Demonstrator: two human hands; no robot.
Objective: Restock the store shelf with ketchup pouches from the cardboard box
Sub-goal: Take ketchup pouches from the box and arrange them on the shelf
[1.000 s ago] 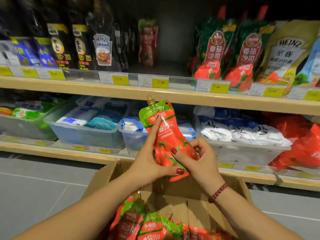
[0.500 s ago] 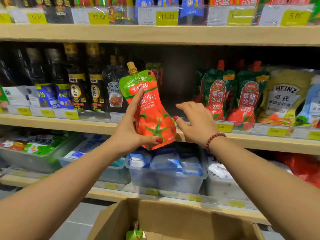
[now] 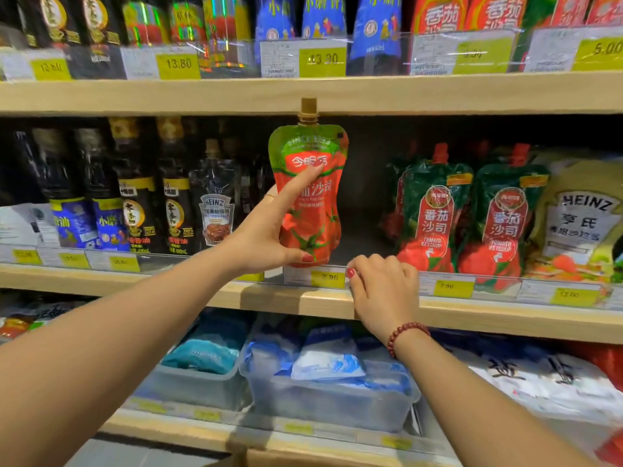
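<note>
The ketchup pouch [image 3: 320, 210] is red at the bottom and green at the top, with tomato pictures and white Chinese writing. The small words near its top are too blurry to read. It has a gold cap [image 3: 308, 111] that shows in front of the wooden edge of the shelf above. The pouch stands up straight in the air, in front of a dark gap on the middle shelf [image 3: 168, 284]. Its bottom is just above a yellow price tag [image 3: 328, 278] that says 7.90.

The left hand [image 3: 259, 237] holds the pouch. The thumb is under the bottom and the pointing finger lies straight up the front.

The right hand [image 3: 384, 291] is just beside the pouch, lower down. Its fingers are curled over the clear strip [image 3: 488, 281] at the shelf edge and its thumb touches the side of the price tag. A red bead bracelet [image 3: 404, 335] is on that wrist.

To the right stand two green and red pouches [image 3: 435, 217] that say TOMATO KETCHUP, with another 7.90 tag below. Next comes a pale HEINZ pouch [image 3: 580, 217]. To the left stand a dark HEINZ pouch [image 3: 215, 210] and tall dark bottles [image 3: 135, 197].

On the top shelf are blue pouches [image 3: 323, 18] and tags that say 13.80 and 5.00. On the low shelf sit clear bins [image 3: 330, 399] full of blue and white packs.
</note>
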